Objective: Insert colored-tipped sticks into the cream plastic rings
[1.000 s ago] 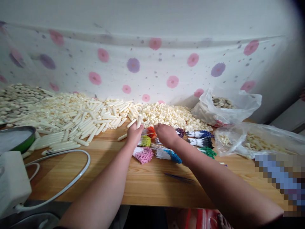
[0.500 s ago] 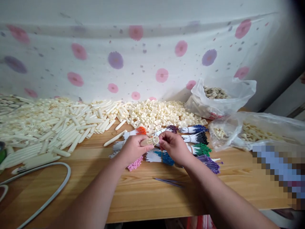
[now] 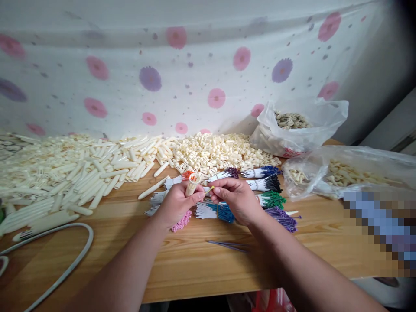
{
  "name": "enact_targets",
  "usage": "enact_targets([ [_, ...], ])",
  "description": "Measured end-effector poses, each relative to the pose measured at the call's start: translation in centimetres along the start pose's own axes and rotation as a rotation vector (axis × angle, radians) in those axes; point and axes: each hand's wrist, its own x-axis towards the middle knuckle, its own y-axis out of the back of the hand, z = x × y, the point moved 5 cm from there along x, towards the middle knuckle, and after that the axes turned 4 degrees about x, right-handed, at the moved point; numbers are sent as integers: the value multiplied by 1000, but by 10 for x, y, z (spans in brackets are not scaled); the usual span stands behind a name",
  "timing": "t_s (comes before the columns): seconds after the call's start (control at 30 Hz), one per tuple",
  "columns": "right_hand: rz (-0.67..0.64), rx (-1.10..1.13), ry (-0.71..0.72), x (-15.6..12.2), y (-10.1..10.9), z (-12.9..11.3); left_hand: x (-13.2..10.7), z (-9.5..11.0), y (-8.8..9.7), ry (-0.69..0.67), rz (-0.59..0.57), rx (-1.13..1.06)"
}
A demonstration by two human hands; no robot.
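Observation:
My left hand (image 3: 173, 206) is closed round a cream plastic pen barrel (image 3: 191, 187), held upright with its open, slotted end up. My right hand (image 3: 237, 201) pinches a thin pen refill with a yellow end (image 3: 210, 189), just to the right of the barrel; part of it is hidden by fingers. Around both hands lie bundles of white refills with coloured ends: orange (image 3: 182, 178), blue (image 3: 221, 212), green (image 3: 274, 199), black (image 3: 268, 183), purple (image 3: 282, 219) and pink (image 3: 182, 221).
Cream tubes (image 3: 87, 182) and short slotted pieces (image 3: 214, 151) are heaped along the back. At right stand plastic bags (image 3: 331, 121) of small parts. A few loose refills (image 3: 227, 246) lie near the front edge. A white cable (image 3: 89, 247) curves at left.
My left hand has tipped the barrel from slanting to upright, mouth up. The yellow-ended refill now shows in my right fingers. The whole view has shifted slightly.

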Motion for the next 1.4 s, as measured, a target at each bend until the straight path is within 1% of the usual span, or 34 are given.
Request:
enact_targets([
  [0.1, -5, -20, 45, 0, -3, 2, -1, -1, -1, -33, -31, -23],
  [0.17, -4, -125, 109, 0, -4, -1, -1, -2, -2, -56, -42, -28],
  [0.2, 2, -216, 166, -1, -4, -5, -1, -2, -2, -68, -42, -24],
  [0.27, 15, -462, 334, -7, -6, -19, 0, -2, 0, -97, -15, 20],
  [0.33, 45, -670, 550, -18, -9, -39, 1, -2, 6, -150, 78, 112],
  [0.37, 74, -715, 661, -26, -10, -50, 1, -1, 9, -186, 130, 164],
  [0.43, 152, -699, 866, -43, -11, -71, 1, 0, 14, -265, 204, 240],
  [0.47, 184, -666, 949, -52, -12, -79, 1, 1, 15, -301, 216, 261],
  [0.5, 200, -644, 1015, -59, -13, -86, 1, 2, 15, -331, 212, 273],
  [0.57, 170, -666, 1093, -69, -20, -94, 1, 3, 14, -364, 183, 276],
  [0.7, -40, -849, 1082, -71, -40, -94, 1, 2, 11, -359, 125, 272],
  [0.73, -77, -885, 1081, -70, -43, -93, 1, 2, 10, -359, 113, 270],
  [0.8, -108, -921, 1089, -69, -47, -90, 0, 2, 8, -371, 84, 258],
  [0.9, -115, -936, 1090, -65, -49, -84, 0, 3, 5, -407, 47, 254],
  [0.97, -108, -953, 1079, -63, -48, -79, 0, 2, 4, -425, 42, 266],
  [1.17, -67, -1008, 906, -45, -43, -59, -1, 2, 5, -416, 37, 372],
  [1.33, 53, -1050, 885, -41, -36, -59, -4, 8, 5, -420, -12, 419],
  [1.4, 89, -1043, 886, -41, -33, -60, -5, 10, 5, -421, -1, 434],
])
